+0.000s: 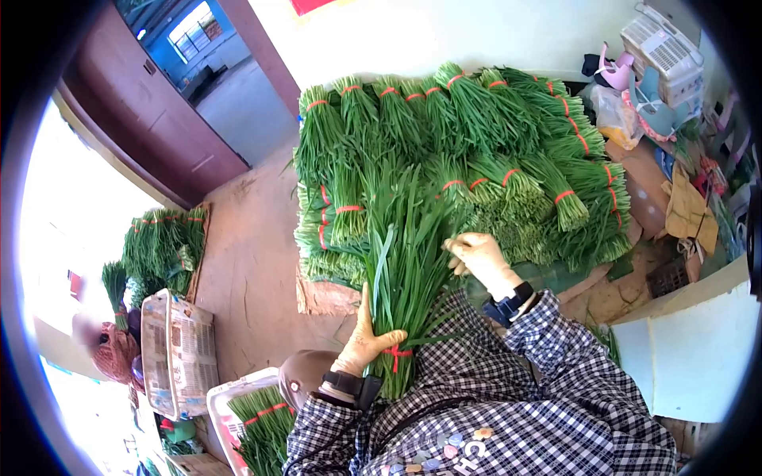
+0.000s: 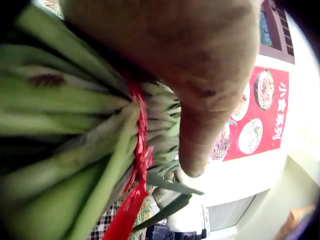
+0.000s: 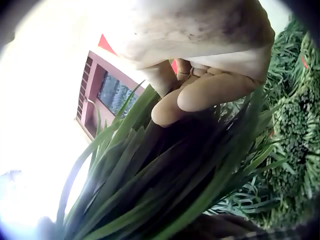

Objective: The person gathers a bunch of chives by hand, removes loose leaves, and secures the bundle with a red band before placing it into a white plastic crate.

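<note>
A large bundle of garlic chives (image 1: pixel 403 262) stands in front of the person, its leaves fanning away from the body. The left hand (image 1: pixel 371 341) grips it low down, thumb across the stems beside a red tie (image 1: pixel 397 351). In the left wrist view this tie (image 2: pixel 141 135) circles the pale stems, with a loose end hanging. Right of the leaf tops is the right hand (image 1: pixel 482 258), fingers curled and thumb close to them. Its fingertips (image 3: pixel 167 111) overlap the chive leaves in the right wrist view; no leaf shows clearly between them.
Stacked chive bundles (image 1: pixel 341 143) with red ties lie ahead by the wall. At left are more bundles (image 1: pixel 163 246), an upright crate (image 1: pixel 178 357) and a white crate (image 1: pixel 218 404) holding chives. Baskets (image 1: pixel 667 55) and bags stand at right, near a white box (image 1: pixel 683 357).
</note>
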